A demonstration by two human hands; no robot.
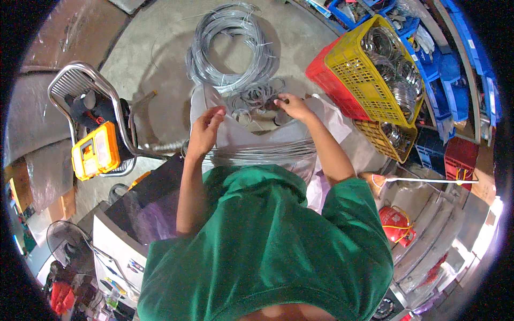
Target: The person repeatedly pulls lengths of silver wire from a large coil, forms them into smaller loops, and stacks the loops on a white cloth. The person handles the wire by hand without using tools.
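Observation:
My left hand (206, 130) is raised beside the left edge of a translucent plastic sheet or bag (227, 131), fingers slightly bent, with nothing visible in them. Across from it, the fingers of my right hand (294, 107) are drawn together by a heap of small grey wire coils (254, 97); whatever they pinch is too small to make out. Close to my body, a bundle of grey wire strands (259, 153) runs across the plastic. Beyond the small coils, a large coil of grey wire (199, 56) lies on the concrete floor, tied in several places.
At right, a yellow crate (348, 61) full of wire coils leans against a red crate (330, 85). Blue bins (450, 91) line the shelf behind. A metal chair (80, 67) holds a yellow-orange case (96, 151) at left. A red cylinder (395, 223) stands lower right.

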